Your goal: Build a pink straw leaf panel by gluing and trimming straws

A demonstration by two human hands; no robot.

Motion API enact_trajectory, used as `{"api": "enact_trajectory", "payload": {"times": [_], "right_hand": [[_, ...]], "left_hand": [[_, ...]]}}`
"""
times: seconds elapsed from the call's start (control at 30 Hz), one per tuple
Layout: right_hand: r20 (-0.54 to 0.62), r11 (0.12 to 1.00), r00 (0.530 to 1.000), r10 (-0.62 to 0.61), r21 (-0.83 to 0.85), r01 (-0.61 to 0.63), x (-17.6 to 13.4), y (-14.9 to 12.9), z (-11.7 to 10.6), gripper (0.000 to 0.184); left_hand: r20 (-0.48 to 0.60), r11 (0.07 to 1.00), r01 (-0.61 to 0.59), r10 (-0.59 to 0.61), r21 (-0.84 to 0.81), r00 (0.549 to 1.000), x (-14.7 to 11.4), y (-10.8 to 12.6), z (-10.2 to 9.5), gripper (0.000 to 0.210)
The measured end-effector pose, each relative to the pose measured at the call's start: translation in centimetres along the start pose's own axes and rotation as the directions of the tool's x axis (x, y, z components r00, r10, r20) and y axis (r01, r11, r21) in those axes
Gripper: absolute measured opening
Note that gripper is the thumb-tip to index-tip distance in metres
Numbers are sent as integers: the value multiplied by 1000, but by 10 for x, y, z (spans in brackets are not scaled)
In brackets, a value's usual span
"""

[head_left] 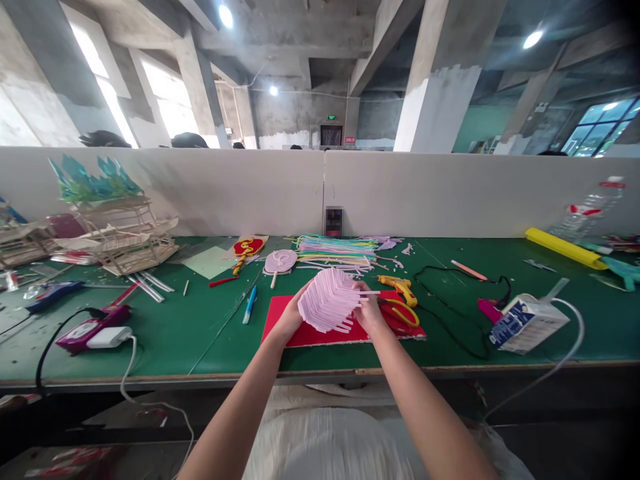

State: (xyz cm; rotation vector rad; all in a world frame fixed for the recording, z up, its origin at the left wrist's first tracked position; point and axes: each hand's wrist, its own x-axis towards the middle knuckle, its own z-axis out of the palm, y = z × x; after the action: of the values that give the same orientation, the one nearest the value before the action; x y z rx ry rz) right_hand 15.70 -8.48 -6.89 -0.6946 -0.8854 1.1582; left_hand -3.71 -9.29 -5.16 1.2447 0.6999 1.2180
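Note:
A lilac leaf-shaped piece, built from rows of thin slanted strips, is held up above a red board. My left hand grips its left edge. My right hand is closed at its right edge, where several strip ends stick out past the fingers; part of the fingers is hidden. Just right of my right hand lie a yellow glue gun and a yellow looped handle on the board. Behind the piece is a pile of coloured thin sticks. A round lilac fan shape lies to the left.
A blue pen lies left of the board. Farther left stand a purple power strip and a layered wooden model. On the right are a milk carton, black cable, a yellow bar and plastic bottles. A white partition runs behind.

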Motion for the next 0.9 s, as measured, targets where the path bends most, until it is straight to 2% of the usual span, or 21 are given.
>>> {"api": "enact_trajectory", "payload": {"times": [0.27,0.57,0.73,0.9], "right_hand": [[-2,1000,1000,-7,12,7,2,3,-2,24],[45,1000,999,-7,-21,8,-2,1,-1,43],[51,999,999,-16,53,14,-3,0,-1,56],[71,995,997,-23,97,16,-2,2,-2,53]], "left_hand": [[41,998,-28,26,56,999,3,-6,-5,68],[56,999,-20,18,31,998,2,-5,-4,71],[77,997,-20,14,80,997,3,-9,-7,75],[90,993,-28,18,114,996,5,-12,-9,76]]}}
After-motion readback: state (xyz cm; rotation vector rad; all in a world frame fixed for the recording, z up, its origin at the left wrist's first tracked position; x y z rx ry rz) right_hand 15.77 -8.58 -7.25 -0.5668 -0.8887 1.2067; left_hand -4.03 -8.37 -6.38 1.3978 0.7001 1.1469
